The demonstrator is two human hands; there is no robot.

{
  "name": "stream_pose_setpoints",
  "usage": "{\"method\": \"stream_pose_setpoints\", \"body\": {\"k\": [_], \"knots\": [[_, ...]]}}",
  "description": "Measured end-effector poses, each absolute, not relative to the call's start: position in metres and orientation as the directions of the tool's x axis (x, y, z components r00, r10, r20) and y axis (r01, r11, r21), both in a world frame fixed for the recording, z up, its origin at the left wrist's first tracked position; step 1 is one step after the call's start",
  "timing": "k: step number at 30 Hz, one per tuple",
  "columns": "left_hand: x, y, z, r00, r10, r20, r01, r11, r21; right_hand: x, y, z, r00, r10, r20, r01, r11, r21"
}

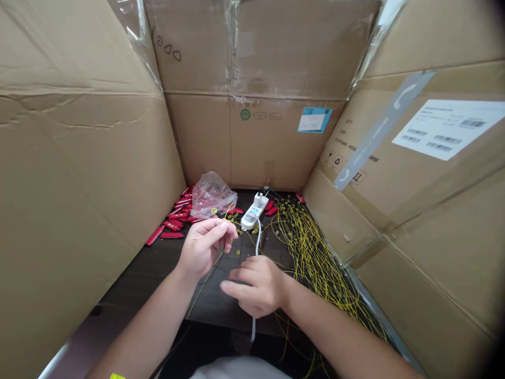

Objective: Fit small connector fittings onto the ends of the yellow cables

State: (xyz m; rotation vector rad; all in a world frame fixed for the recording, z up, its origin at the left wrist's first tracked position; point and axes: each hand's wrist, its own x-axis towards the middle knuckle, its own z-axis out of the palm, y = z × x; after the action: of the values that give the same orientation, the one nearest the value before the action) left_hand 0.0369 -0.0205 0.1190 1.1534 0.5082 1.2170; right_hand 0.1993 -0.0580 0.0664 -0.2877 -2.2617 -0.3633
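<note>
Pinched between the thumb and fingers of my left hand [207, 243] is a thin yellow wire [203, 287]; its short end sticks up above the fingertips and its length hangs down toward the table's front edge. My right hand [258, 287], a little lower and to the right, has its fingers curled and is slightly blurred; what it holds, if anything, is hidden. A white cable [258, 239] passes behind my right hand from the white power strip [254, 211]. Many loose yellow wires [311, 247] lie tangled on the right of the dark table [153, 273].
Red pieces [171, 225] are scattered at the back left beside a clear plastic bag [213, 195]. Small yellow bits [238, 252] dot the table. Tall cardboard walls stand at the left [79, 158], back [252, 142] and right [434, 210].
</note>
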Motion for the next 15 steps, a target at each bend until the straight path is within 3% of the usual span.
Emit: {"method": "stream_pose_setpoints", "body": {"k": [3, 6, 9, 12, 15], "knots": [[0.032, -0.019, 0.122, 0.362, 0.871, 0.331, -0.468, -0.137, 0.873, 0.21, -0.061, 0.076, -0.32, 0.213, 0.923, 0.431, 0.901, -0.059], [0.026, -0.015, 0.134, 0.34, 0.827, 0.447, -0.462, -0.267, 0.846, 0.219, -0.058, 0.085, -0.039, 0.543, 0.839, 0.467, 0.752, -0.465], [0.026, -0.009, 0.158, 0.321, 0.772, 0.549, -0.419, -0.404, 0.813, 0.219, -0.051, 0.09, -0.107, 0.753, 0.649, 0.318, 0.645, -0.695], [0.035, -0.002, 0.19, 0.357, 0.704, 0.614, -0.318, -0.527, 0.788, 0.206, -0.043, 0.095, -0.217, 0.806, 0.551, 0.241, 0.591, -0.769], [0.052, 0.004, 0.225, 0.425, 0.602, 0.676, -0.237, -0.647, 0.725, 0.185, -0.035, 0.103, -0.2, 0.847, 0.492, 0.225, 0.529, -0.818]]}}
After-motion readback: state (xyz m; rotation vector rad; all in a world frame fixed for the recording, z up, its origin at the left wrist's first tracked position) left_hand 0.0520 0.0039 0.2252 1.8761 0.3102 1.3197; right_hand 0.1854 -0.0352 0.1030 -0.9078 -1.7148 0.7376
